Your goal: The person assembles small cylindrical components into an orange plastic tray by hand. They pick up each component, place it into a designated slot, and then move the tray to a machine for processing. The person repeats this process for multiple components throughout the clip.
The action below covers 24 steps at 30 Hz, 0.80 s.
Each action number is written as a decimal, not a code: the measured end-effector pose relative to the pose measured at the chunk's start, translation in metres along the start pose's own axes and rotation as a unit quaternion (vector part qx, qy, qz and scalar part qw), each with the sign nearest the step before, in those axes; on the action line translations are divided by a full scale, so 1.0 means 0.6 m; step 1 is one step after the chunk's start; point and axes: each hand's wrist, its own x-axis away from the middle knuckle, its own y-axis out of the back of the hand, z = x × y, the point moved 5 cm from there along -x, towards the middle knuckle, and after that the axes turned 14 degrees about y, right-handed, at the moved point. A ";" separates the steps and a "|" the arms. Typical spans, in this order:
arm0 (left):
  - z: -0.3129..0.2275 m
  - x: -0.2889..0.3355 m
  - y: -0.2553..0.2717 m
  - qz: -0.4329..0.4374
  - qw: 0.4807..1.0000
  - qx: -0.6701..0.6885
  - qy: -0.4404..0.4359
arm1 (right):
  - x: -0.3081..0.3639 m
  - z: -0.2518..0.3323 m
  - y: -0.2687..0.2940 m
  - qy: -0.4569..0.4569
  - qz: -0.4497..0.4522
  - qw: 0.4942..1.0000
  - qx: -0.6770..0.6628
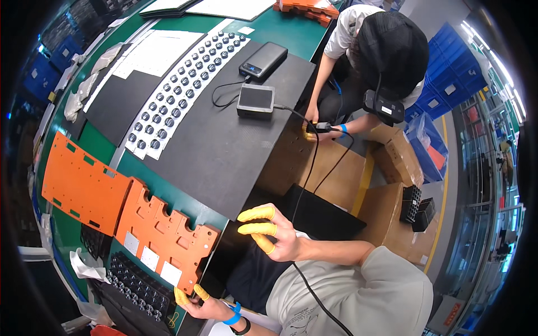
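Observation:
My right hand (277, 234) is raised off the bench's front edge, its yellow-cotted fingers curved and apart, with nothing in them. A black cable passes behind it. My left hand (204, 307), with yellow finger cots and a blue wristband, is at the near corner of an orange notched plate (171, 232). Two of its fingertips sit apart against that plate's edge; the other fingers are partly hidden. Three pale square pads (149, 258) lie along the notched plate. A flat orange panel (84, 182) adjoins it on the left.
A white sheet with rows of black round parts (179, 89) lies on the bench beside a black mat (224, 145). A power bank (263, 60) and a small cabled box (256, 99) rest there. Opposite, a co-worker (386, 56) holds a cabled device. Blue crates (451, 73) are stacked behind.

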 end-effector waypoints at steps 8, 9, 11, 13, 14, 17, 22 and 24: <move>-0.016 0.000 0.000 -0.022 0.999 -0.036 -0.009 | 0.009 0.000 -0.010 -0.006 0.002 1.000 -0.026; -0.036 0.006 0.002 -0.023 1.000 0.004 -0.021 | 0.011 0.000 -0.010 -0.005 0.003 1.000 -0.030; -0.072 0.009 0.005 -0.029 0.998 0.034 -0.048 | 0.017 0.001 -0.013 -0.011 -0.003 0.999 -0.045; -0.068 0.009 0.004 -0.031 0.996 0.020 -0.077 | 0.021 0.001 -0.004 -0.014 0.000 0.999 -0.032; -0.039 0.004 0.000 -0.022 0.998 0.013 -0.063 | 0.024 0.001 0.000 -0.017 0.002 1.000 -0.026; 0.014 -0.010 -0.002 -0.012 0.999 -0.021 -0.031 | 0.034 -0.003 -0.001 -0.028 -0.003 0.999 -0.031; 0.010 -0.003 0.005 -0.019 0.998 -0.055 -0.011 | 0.038 -0.005 -0.009 -0.037 0.005 0.998 -0.050; 0.012 -0.003 0.003 -0.018 0.998 -0.055 -0.012 | 0.038 -0.004 -0.008 -0.039 0.010 0.998 -0.046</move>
